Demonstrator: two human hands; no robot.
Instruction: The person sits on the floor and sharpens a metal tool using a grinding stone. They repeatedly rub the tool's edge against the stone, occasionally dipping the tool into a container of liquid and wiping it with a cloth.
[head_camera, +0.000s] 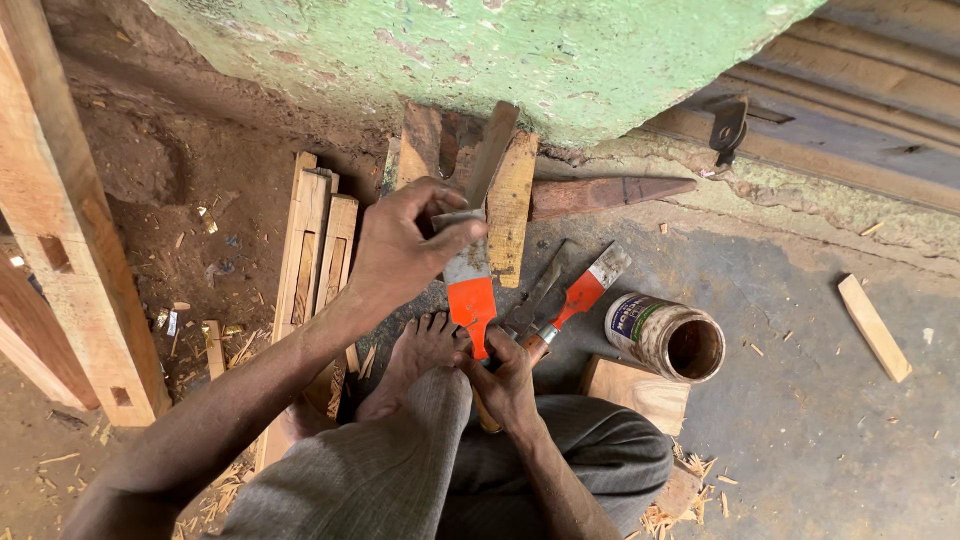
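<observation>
My left hand (405, 245) grips a flat grey strip (490, 150) that points up toward the wall. Its lower end lies against the blade of a scraper (470, 290) with an orange-painted blade. My right hand (505, 380) is closed around that scraper's wooden handle, just above my knee. My bare foot (420, 350) rests on the ground directly under the scraper. A second orange-bladed scraper (582, 292) lies on the ground just right of my right hand, beside a dark flat tool (538, 292).
A tin can (665, 335) lies on its side near a wood block (635, 390). Short boards (512, 200) and a rusty pointed blade (610, 190) lean at the green wall (560, 50). Slats (315, 250) and a mortised beam (70, 230) stand left.
</observation>
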